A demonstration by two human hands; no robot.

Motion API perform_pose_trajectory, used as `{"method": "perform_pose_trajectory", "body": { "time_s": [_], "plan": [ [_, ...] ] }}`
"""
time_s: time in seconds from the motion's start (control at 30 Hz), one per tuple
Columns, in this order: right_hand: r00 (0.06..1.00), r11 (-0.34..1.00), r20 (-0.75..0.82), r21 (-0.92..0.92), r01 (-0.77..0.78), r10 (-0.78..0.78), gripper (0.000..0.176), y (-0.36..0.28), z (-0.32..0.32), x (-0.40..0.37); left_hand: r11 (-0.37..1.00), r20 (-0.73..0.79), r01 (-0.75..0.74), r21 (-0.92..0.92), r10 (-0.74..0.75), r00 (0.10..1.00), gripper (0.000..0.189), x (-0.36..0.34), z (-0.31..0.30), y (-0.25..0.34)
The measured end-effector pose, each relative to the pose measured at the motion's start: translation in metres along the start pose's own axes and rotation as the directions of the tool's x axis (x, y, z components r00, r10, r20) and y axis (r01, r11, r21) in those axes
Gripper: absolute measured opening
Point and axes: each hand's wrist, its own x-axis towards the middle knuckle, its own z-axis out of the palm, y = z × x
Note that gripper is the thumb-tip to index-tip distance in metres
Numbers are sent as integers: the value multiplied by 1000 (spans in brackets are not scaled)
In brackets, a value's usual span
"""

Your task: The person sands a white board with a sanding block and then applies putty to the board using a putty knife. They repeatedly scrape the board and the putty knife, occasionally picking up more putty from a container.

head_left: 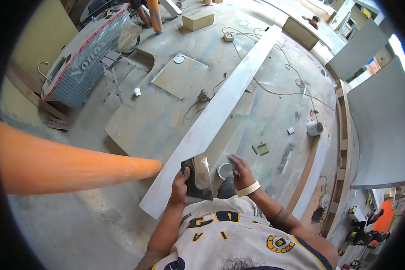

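My left hand grips a dark, flat filler plate by its left edge. A smear of pale, wet-looking putty lies on the plate. My right hand, with a pale band at the wrist, is held a little to the right of the plate, apart from it. Its fingers are bent together; what they hold, if anything, I cannot make out. Just below and left of that hand is a round open tin. A long white-coated board runs diagonally across the worktable beyond the plate.
An orange post juts in from the left, its end by the board. Cables, a power tool and a paint can lie on the stained worktable. Curved grey panels stand right. Other people are farther off.
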Motion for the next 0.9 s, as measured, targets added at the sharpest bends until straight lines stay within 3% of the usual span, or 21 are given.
{"method": "perform_pose_trajectory", "body": {
  "time_s": [0.03,0.07,0.1,0.17,0.2,0.23,0.3,0.33,0.37,0.4,0.47,0.5,0.53,0.57,0.63,0.7,0.77,0.8,0.83,0.87,0.9],
  "plan": [
    [1000,1000,9,6,9,-9,48,-1,-11,4,1000,-9,-11,-3,11,1000,38,4,11,1],
    [949,874,-107,432,-224,296,39,-1,-21,8,998,-41,-4,57,6,999,37,8,22,2],
    [791,522,-63,783,-339,608,32,-3,-30,7,993,-81,16,120,-6,997,36,5,28,0],
    [675,184,71,936,-299,735,23,-21,-75,15,970,-100,-103,221,128,987,34,25,23,-29],
    [677,123,89,958,-259,730,24,-28,-91,20,969,-36,-113,219,124,992,34,24,45,-31],
    [669,133,75,958,-254,739,24,-19,-103,16,972,-24,-101,214,109,994,34,20,67,-33],
    [672,237,115,882,-409,731,33,2,-127,6,979,115,176,106,-188,975,35,15,101,-45],
    [672,227,95,899,-375,734,40,0,-132,7,965,185,243,98,-258,948,37,17,107,-66],
    [682,230,113,892,-390,722,40,19,-139,-1,967,233,197,162,-231,944,40,18,121,-85],
    [691,205,91,920,-333,717,38,44,-141,-13,830,452,-307,466,75,889,41,19,126,-111],
    [687,165,71,948,-271,723,43,76,-154,-38,871,433,-159,465,-68,899,43,11,153,-158],
    [734,82,175,951,-300,657,54,104,-164,-60,893,317,448,43,-437,842,44,8,179,-172],
    [860,371,138,860,-349,491,65,127,-183,-77,911,318,412,17,-395,862,43,7,198,-183],
    [887,512,44,803,-306,460,69,94,-206,-78,925,327,379,3,-359,874,41,7,211,-191],
    [914,650,135,664,-370,383,57,142,-233,-116,928,323,361,-93,-315,892,39,9,231,-206],
    [869,733,42,518,-441,493,50,169,-251,-134,921,346,344,-181,-267,899,37,9,253,-217],
    [636,65,349,843,-534,688,46,179,-287,-122,942,335,319,-110,-267,904,33,10,264,-225],
    [811,-268,483,872,-410,331,45,205,-287,-117,941,394,336,-48,-291,872,33,12,261,-239],
    [843,-556,532,677,-482,-85,45,198,-288,-100,958,389,283,-44,-244,888,36,8,267,-255],
    [813,-241,401,914,-326,421,47,185,-287,-94,951,394,303,-59,-256,883,36,1,275,-270],
    [840,-140,344,939,-314,421,49,190,-288,-92,944,405,322,-72,-268,874,36,-4,281,-274]
  ]
}}
